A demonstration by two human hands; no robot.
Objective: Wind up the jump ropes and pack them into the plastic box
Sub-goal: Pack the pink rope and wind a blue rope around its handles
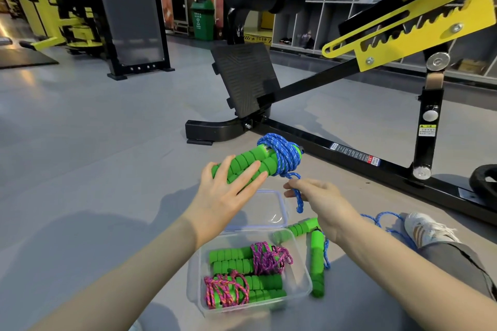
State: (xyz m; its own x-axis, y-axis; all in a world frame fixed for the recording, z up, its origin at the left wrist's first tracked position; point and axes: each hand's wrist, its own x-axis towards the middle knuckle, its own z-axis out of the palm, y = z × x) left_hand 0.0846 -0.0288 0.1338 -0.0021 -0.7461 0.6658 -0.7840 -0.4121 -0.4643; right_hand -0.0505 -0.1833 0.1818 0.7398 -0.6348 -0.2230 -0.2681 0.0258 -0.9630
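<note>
Clear plastic box sits nearest, on the grey floor. It holds two wound ropes with green foam handles and pink cord, and only a narrow strip on its right is free. Risk: the next bundle may not seat flat.

An unwound rope with green handles and blue cord lies just right of the box. Its cord runs under the right forearm toward a white shoe. Risk: a snag or drag if that arm sweeps.

Clear lid lies behind the box, below the hands.

Held above the lid is a pair of green foam handles with blue cord wraps bunched at the far end.
- Left hand: fingers spread, near straight across the handles.
- Right hand: fingers curled, pinching the dangling blue tail.

Risks: the tail isn't tucked, so letting go probably unwinds the last turns. The wraps sit close to the handle tips and could slide off.

Can't tell:
- left thumb and what supports the bundle underneath
- right fingertips' exact hold
- whether the tail is a loop or a free end
- where the floor cord ends behind the leg

Black gym bench frame stands behind, well apart.
</note>
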